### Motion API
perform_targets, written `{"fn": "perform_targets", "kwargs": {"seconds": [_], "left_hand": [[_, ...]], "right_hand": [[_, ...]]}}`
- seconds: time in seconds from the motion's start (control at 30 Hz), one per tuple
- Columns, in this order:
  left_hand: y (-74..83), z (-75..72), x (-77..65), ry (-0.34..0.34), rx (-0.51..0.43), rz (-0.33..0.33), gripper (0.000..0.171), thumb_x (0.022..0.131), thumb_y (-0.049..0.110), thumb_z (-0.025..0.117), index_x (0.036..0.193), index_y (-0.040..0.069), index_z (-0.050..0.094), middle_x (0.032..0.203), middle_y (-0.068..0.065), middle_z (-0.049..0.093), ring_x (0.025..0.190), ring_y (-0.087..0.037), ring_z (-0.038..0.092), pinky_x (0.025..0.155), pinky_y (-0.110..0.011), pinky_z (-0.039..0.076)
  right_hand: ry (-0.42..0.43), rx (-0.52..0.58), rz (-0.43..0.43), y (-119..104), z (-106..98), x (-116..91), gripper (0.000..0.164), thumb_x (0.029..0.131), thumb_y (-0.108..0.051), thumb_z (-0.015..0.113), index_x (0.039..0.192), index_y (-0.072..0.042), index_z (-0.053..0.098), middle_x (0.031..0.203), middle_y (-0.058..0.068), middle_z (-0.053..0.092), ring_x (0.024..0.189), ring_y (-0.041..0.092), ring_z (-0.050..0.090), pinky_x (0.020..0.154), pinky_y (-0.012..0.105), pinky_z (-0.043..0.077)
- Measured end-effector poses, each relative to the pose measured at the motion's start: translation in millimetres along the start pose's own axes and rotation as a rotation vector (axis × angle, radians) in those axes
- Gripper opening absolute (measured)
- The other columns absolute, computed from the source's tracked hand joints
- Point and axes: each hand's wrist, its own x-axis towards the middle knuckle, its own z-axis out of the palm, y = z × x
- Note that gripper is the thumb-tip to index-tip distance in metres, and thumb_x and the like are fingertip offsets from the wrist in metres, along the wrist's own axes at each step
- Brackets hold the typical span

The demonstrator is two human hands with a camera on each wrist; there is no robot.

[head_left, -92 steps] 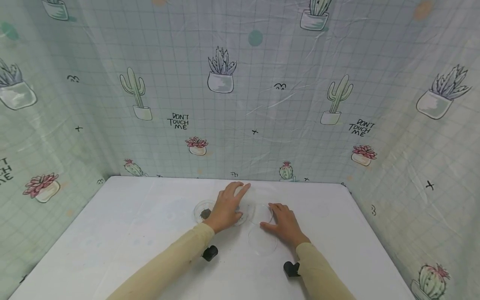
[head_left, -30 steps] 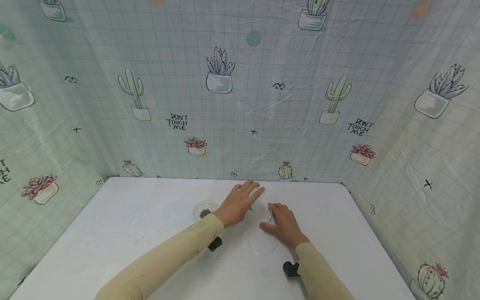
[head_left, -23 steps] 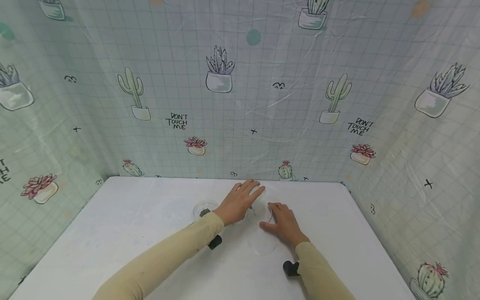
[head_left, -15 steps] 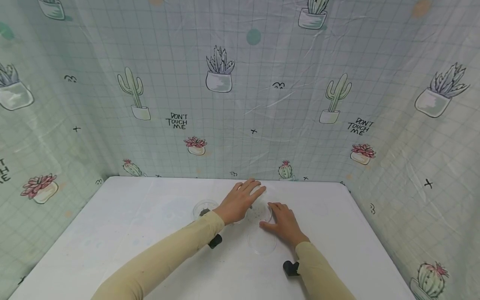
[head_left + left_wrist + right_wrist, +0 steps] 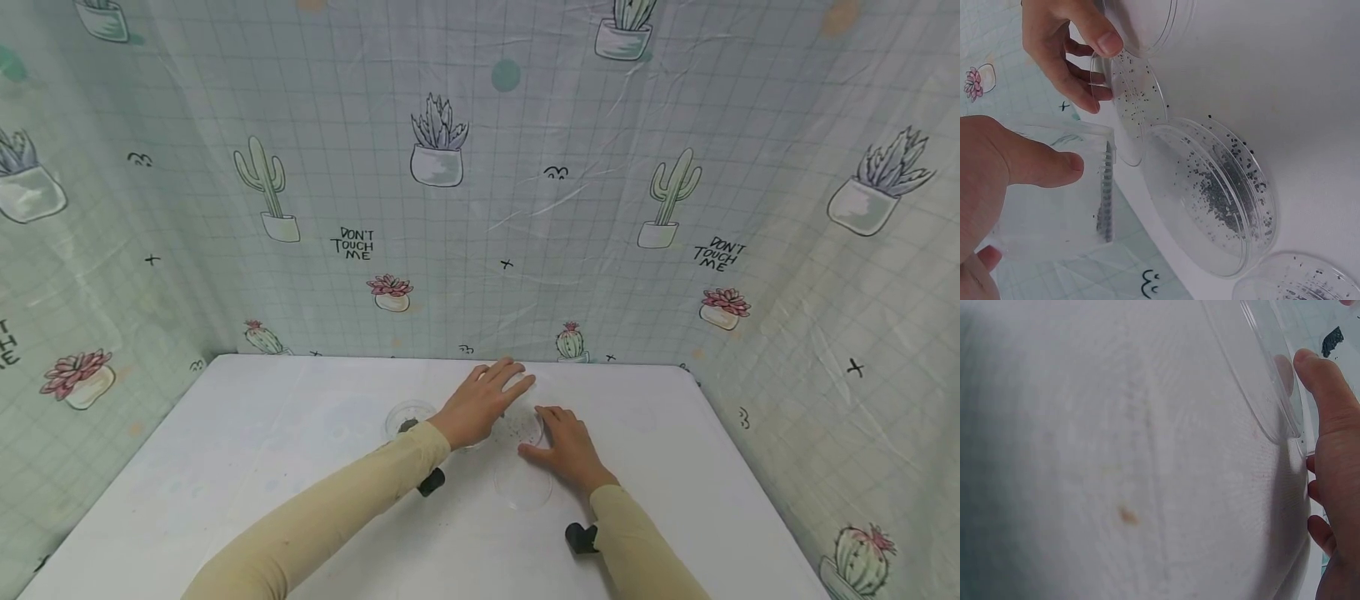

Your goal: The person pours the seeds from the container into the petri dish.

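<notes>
My left hand (image 5: 476, 408) hovers above the middle of the dishes. In the left wrist view it holds a tilted, clear, flat-sided container (image 5: 1054, 215) with dark grains along its ridged edge. The container's edge is over a petri dish (image 5: 1138, 94) with scattered dark grains inside. My right hand (image 5: 567, 446) keeps that dish between thumb and fingers at its right rim. In the right wrist view, the thumb of my right hand (image 5: 1335, 419) lies against clear dish walls (image 5: 1272, 369).
Close by is a petri dish (image 5: 1166, 169) with a heap of dark grains. Another grain-dotted dish (image 5: 1260, 284) lies farther along, and a clear dish (image 5: 522, 506) sits nearer me. The white table (image 5: 300, 400) meets a cactus-print curtain (image 5: 480, 208) at its back edge.
Since about three seconds ago, my left hand has moved right, over the dish that my right hand holds. Dark specks have appeared in that dish. My right hand has stayed in place.
</notes>
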Motion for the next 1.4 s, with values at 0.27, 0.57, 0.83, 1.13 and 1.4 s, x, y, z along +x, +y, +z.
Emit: {"fn": "perform_targets", "kwargs": {"seconds": [0.27, 0.57, 0.83, 1.13, 1.4], "left_hand": [[-0.4, 1.7, 0.3, -0.002, -0.002, 0.022, 0.089, 0.072, 0.017, 0.077, 0.144, 0.025, 0.025, 0.147, -0.001, 0.030, 0.139, -0.020, 0.021, 0.110, -0.039, 0.032], [-1.3, 1.8, 1.3, 0.028, 0.004, 0.033, 0.080, 0.077, 0.017, 0.073, 0.143, 0.024, 0.028, 0.145, -0.002, 0.034, 0.138, -0.020, 0.025, 0.107, -0.039, 0.036], [-1.5, 2.6, -1.1, 0.029, -0.023, -0.010, 0.080, 0.077, 0.014, 0.072, 0.143, 0.021, 0.027, 0.144, -0.003, 0.035, 0.137, -0.021, 0.027, 0.105, -0.040, 0.037], [-2.0, 8.3, -7.0, 0.043, -0.025, -0.068, 0.080, 0.077, 0.017, 0.071, 0.143, 0.019, 0.026, 0.143, -0.003, 0.035, 0.136, -0.021, 0.028, 0.106, -0.041, 0.034], [-3.4, 9.2, -12.3, 0.046, -0.066, -0.140, 0.084, 0.075, 0.021, 0.072, 0.144, 0.017, 0.024, 0.142, -0.005, 0.035, 0.134, -0.022, 0.030, 0.105, -0.042, 0.035]], "right_hand": [[0.008, 0.002, -0.011, 0, 0, 0, 0.079, 0.070, -0.058, 0.068, 0.132, -0.014, 0.048, 0.129, 0.005, 0.053, 0.119, 0.024, 0.046, 0.100, 0.047, 0.039], [0.009, -0.002, -0.037, 4, 3, 1, 0.080, 0.071, -0.060, 0.065, 0.133, -0.013, 0.047, 0.129, 0.006, 0.052, 0.120, 0.025, 0.046, 0.099, 0.048, 0.038], [0.007, -0.002, -0.034, 4, 2, 0, 0.080, 0.071, -0.059, 0.066, 0.133, -0.013, 0.047, 0.128, 0.006, 0.052, 0.119, 0.025, 0.046, 0.098, 0.047, 0.038], [0.005, -0.001, -0.017, 2, 1, 0, 0.080, 0.070, -0.059, 0.067, 0.133, -0.013, 0.046, 0.128, 0.006, 0.052, 0.119, 0.025, 0.046, 0.099, 0.046, 0.038], [-0.007, -0.012, -0.011, 4, 3, 1, 0.082, 0.070, -0.063, 0.065, 0.134, -0.016, 0.045, 0.130, 0.005, 0.051, 0.120, 0.024, 0.045, 0.101, 0.045, 0.038]]}}
